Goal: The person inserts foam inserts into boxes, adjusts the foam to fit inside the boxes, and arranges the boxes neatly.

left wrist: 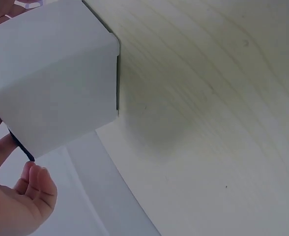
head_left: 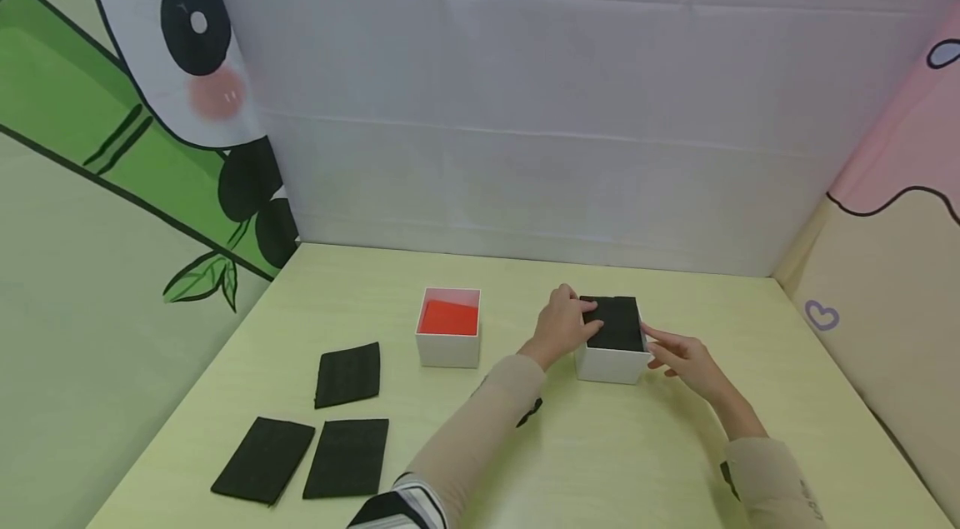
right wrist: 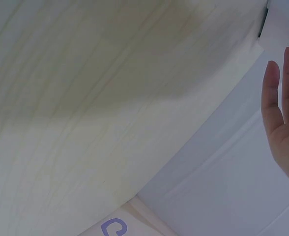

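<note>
A white box (head_left: 611,366) stands right of the table's middle, with a folded black cloth (head_left: 618,325) over its top. My left hand (head_left: 561,327) is at the box's left side, thumb and a finger holding the cloth's left edge. In the left wrist view the box (left wrist: 56,78) hides most of the cloth, and the other fingers are curled near its corner. My right hand (head_left: 688,361) is beside the box's right side, fingertips close to the cloth's edge. The right wrist view shows fingers of the right hand (right wrist: 284,125) fairly straight.
Left of the hands stands a second white box (head_left: 448,351) with a red piece (head_left: 450,317) inside. Three more black cloths lie at the table's left: one farther back (head_left: 348,375), two nearer (head_left: 264,460) (head_left: 347,458). A white sheet (head_left: 510,96) hangs behind the table.
</note>
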